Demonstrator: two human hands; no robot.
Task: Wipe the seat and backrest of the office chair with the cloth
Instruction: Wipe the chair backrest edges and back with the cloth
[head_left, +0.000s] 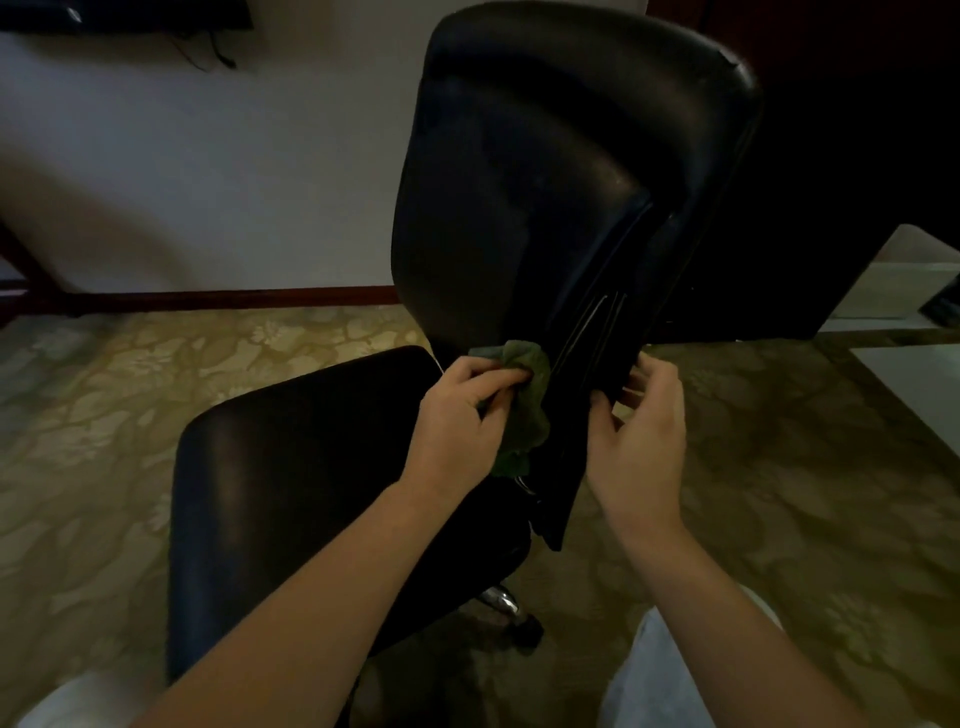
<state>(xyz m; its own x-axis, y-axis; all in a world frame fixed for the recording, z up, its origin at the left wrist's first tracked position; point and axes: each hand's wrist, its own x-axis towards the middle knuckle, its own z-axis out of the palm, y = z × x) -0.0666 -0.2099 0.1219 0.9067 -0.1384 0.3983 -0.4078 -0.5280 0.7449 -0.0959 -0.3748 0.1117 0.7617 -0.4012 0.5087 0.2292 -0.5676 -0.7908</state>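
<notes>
View from the head camera, looking down. We see a black chair (519, 322) filling the centre of the frame, its backrest (545, 182) rising to the upper edge and its seat (291, 467) spreading toward the lower left. The backrest is turned so that we look along its side edge.

The left hand (462, 410), just left of centre, grasps a crumpled green cloth (524, 405), fingers curled round it, and holds it against the lowest part of the backrest, just above the rear of the seat. Part of the cloth hangs loose below the hand.

The right hand (639, 447), just right of centre, grips the lower side edge of the backrest: the thumb lies on the near face and the fingers wrap round the edge. The two hands are near each other, with a narrow strip of backrest between them.

Below the seat we note a shiny metal base (501, 600) and one dark wheel (527, 629). The chair stands on a yellow-green patterned carpet (779, 467). A pale wall (208, 182) with a dark red skirting board (234, 299) fills the upper left; black cables (208, 52) hang there. Light-coloured trousers (675, 675) show at the lower edge.
</notes>
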